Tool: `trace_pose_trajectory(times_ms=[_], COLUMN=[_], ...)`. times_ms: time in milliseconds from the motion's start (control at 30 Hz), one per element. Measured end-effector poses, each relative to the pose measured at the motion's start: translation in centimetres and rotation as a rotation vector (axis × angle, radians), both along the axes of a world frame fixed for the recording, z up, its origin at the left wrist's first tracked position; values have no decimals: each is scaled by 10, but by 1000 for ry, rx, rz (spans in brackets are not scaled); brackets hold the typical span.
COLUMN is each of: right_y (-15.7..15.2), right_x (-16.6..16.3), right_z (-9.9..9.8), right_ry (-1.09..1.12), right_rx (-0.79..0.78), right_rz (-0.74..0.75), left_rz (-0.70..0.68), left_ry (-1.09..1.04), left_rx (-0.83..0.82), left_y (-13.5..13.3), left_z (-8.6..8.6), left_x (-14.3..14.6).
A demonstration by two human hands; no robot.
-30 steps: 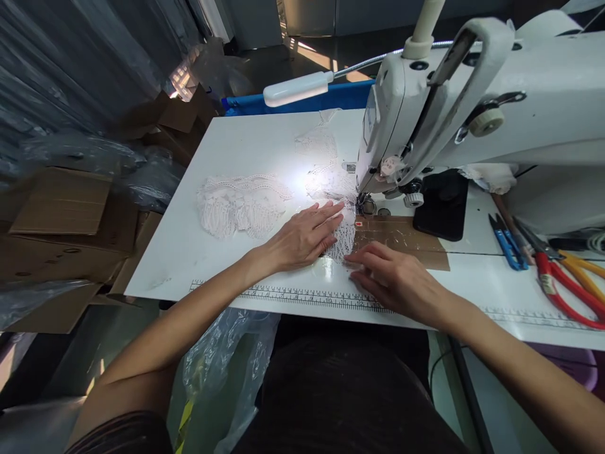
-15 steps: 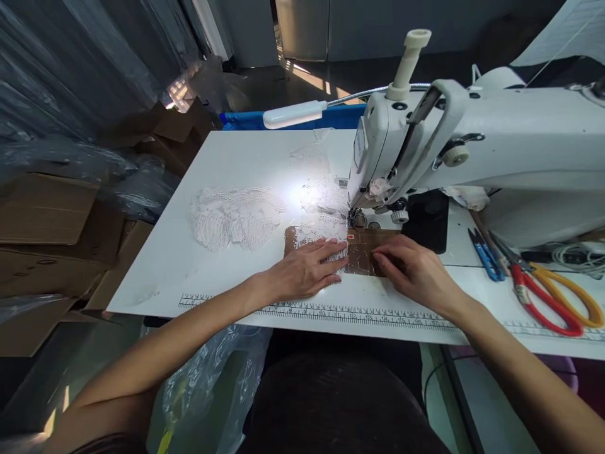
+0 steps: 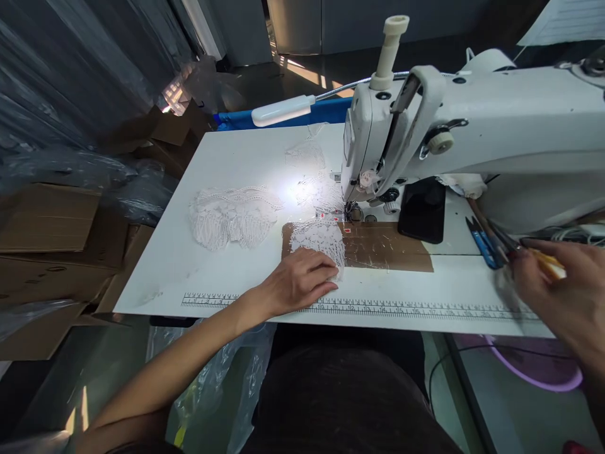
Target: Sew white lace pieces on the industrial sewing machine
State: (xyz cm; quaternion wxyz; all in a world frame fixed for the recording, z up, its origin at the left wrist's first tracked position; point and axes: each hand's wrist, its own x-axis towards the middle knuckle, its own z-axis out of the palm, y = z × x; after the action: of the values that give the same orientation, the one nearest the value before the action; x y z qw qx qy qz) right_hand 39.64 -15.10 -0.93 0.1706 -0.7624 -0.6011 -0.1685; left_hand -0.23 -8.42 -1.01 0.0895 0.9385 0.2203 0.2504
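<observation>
My left hand [image 3: 305,280] lies on the near end of a white lace piece [image 3: 321,239], its fingers bent and pressed together on the fabric. Under that lace is a brown strip [image 3: 392,246] fixed to the table, with loose thread bits on it. Just beyond is the sewing machine's presser foot [image 3: 350,211], with more white lace [image 3: 321,189] to its left. Far right, my blurred right hand [image 3: 567,284] is closed around scissors with a yellow handle [image 3: 548,263]; the hand hides most of them.
A gathered lace bundle [image 3: 234,217] lies on the white table [image 3: 161,252]. Right of the needle area are a black phone-like slab [image 3: 423,211] and blue thread snips [image 3: 482,243]. The white sewing machine [image 3: 496,120] fills the right. Cardboard boxes [image 3: 47,271] stand left. A printed ruler [image 3: 359,308] runs along the front.
My right hand has left the brown strip and swung right to the scissors. My left hand's spread fingers have bent together. A gap with red marks now shows between the lace pieces.
</observation>
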Motion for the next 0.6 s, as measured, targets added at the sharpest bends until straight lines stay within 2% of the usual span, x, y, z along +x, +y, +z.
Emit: trace_pose_trajectory(times_ms=[67,133,267,433,533,600], right_y=[-7,-12,-17,-22,-35,-48], right_x=[14,22,27,17,4,-9], right_z=[-8,-12,-10,3,15,24], right_ry=[-49,-45,37,97,75,171], right_rx=[-81,-166,-275,-371,-367,-298], right_rz=[-167,-246,-177,-150,-179,-225], left_rz=[24,58,62,101,161,184], left_ry=[49,91,99,-26,-78,-112], left_rx=[40,87,128,127,134,112], left_y=[-2,-8,-34,-71,-83,-88], left_z=[-1,-2,-1,-7,-14,-18], left_x=[5,11,22,41,46,47])
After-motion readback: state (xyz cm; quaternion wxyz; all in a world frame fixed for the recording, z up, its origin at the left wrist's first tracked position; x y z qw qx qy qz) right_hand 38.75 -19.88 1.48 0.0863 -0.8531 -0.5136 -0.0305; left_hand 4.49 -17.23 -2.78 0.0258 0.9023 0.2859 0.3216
